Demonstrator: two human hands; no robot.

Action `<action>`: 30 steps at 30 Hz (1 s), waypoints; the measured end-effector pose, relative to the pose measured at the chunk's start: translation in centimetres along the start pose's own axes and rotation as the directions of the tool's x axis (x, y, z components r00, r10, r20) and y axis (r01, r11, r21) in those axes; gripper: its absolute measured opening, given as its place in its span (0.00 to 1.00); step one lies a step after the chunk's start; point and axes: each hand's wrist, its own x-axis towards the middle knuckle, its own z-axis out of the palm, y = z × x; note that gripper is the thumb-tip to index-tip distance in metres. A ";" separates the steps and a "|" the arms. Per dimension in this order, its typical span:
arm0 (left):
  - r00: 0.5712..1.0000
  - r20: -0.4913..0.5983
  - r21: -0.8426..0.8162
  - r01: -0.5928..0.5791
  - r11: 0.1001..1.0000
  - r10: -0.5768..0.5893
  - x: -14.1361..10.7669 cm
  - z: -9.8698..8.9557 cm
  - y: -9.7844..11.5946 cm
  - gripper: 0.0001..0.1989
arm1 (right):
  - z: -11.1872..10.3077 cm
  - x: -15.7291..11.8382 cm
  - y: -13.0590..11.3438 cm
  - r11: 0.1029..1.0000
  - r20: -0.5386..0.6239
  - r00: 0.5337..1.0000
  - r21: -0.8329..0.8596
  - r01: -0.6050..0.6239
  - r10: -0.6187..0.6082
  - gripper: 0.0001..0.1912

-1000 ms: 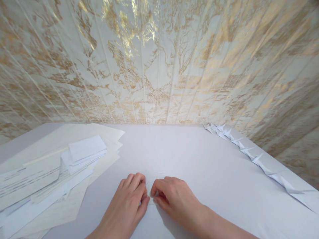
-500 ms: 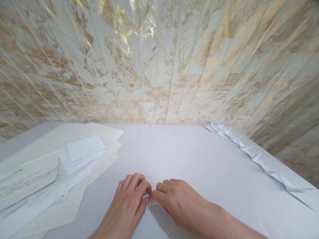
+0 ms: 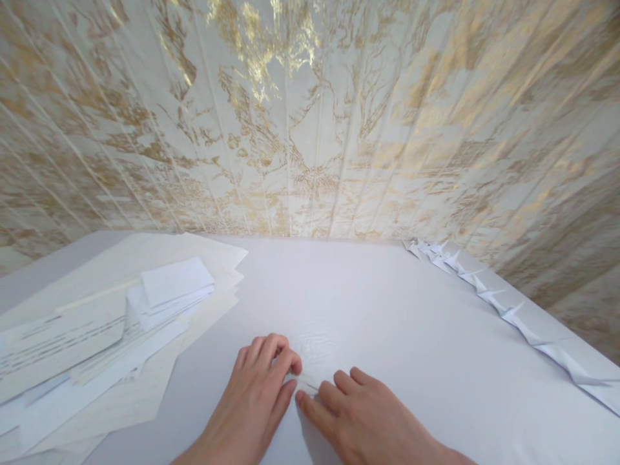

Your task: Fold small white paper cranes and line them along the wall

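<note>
A small, thin piece of folded white paper lies low between my hands at the bottom middle, mostly covered by fingers. My left hand has curled fingers, its thumb and index finger at the paper's left end. On the other side my right hand pinches the right part, its thumb at the near edge and its index finger bent over the top. The exact fold of the paper is too small and hidden to make out.
On the left lies a spread of white sheets, some printed, with a stack of cut paper pieces on top. Several folded paper cranes line the right edge of the white table. A gold-patterned curtain hangs behind.
My right hand has moved slightly right and down, its fingers shifting along the paper so more of it shows. My left hand keeps nearly the same pose. The view has shifted a little left.
</note>
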 end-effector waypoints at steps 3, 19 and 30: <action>1.000 0.000 -0.001 -0.002 1.000 0.002 -0.1 0.0 -0.1 0.09 | -0.6 -0.2 0.2 1.000 0.101 0.995 0.011 -0.022 0.021 0.19; 1.000 0.012 0.013 -0.021 1.000 0.021 -0.2 -0.1 0.0 0.08 | -6.1 0.1 1.3 0.988 0.539 0.833 0.007 -0.157 0.129 0.15; 0.998 0.025 -0.061 -0.063 0.996 0.064 0.3 -0.7 0.6 0.10 | -0.7 1.4 -0.9 0.994 0.239 0.965 0.015 -0.112 0.105 0.22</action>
